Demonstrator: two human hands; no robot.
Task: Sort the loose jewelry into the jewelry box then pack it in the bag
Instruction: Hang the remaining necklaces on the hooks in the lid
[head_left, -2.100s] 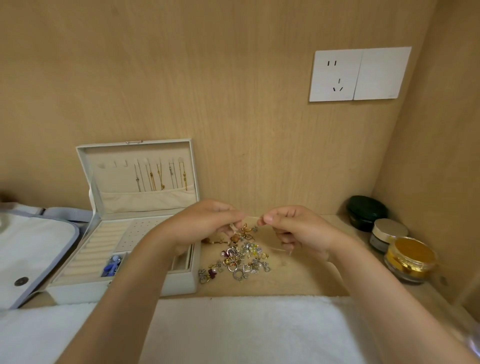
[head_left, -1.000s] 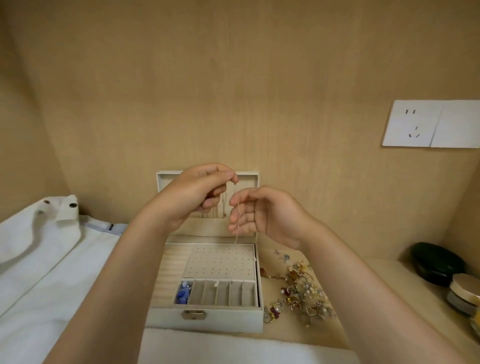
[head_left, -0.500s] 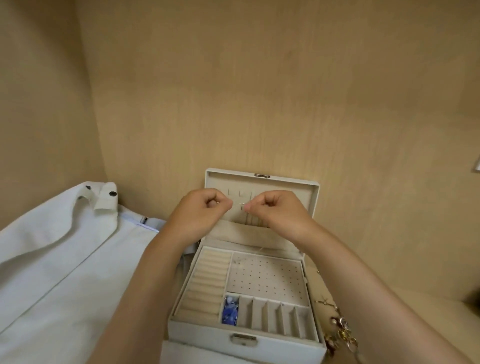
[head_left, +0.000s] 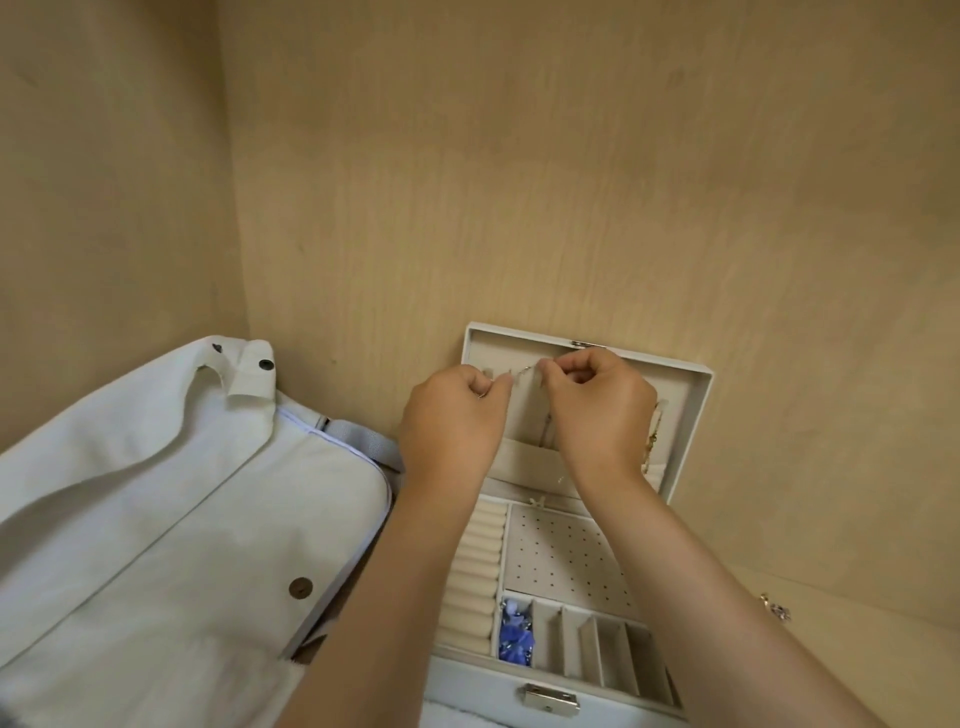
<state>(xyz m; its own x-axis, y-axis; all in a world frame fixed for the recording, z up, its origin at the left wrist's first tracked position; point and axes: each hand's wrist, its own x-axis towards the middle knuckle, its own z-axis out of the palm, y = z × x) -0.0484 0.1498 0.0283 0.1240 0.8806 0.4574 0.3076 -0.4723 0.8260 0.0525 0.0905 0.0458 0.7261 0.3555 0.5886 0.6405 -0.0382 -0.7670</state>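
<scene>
Probably a home closet nook: wood-panelled walls, jewelry box, cloth bag.

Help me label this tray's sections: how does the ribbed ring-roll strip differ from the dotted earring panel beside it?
The ring-roll strip is narrow and ridged with padded rolls; the earring panel is wider and flat, pricked with rows of small holes. The ring-roll strip runs down the tray's left side alongside the divided compartments; the earring panel ends where they begin. Both sit in the open jewelry box, and no jewelry shows on either.
</scene>
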